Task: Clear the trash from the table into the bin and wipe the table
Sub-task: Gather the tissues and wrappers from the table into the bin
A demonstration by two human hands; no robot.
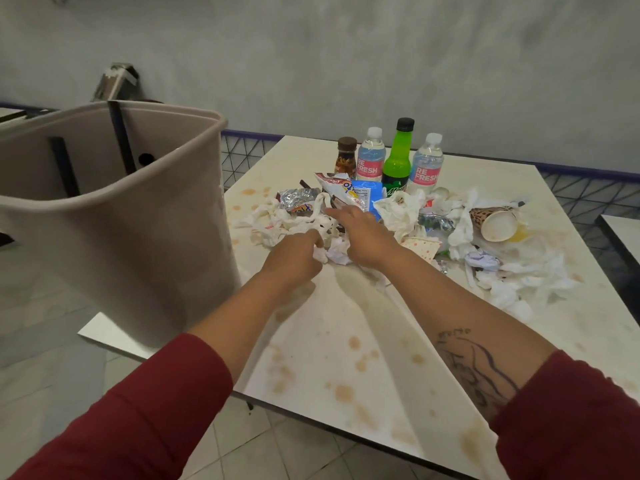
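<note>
Four bottles stand upright at 12 o'clock on the stained surface [346, 323]: one brown bottle [346, 157], one water bottle [370, 155], one green bottle [398, 157], one second water bottle [427, 164]. One paper cup [495, 221] lies on its side at 2 o'clock among torn napkins [277, 223] and wrappers [298, 200]. One bin [121, 202] stands at 9 o'clock. The left hand [298, 254] curls its fingers, seemingly pinching a crumpled napkin [320, 254]. The right hand [360, 233], just beside it, reaches straight-fingered into the heap.
</note>
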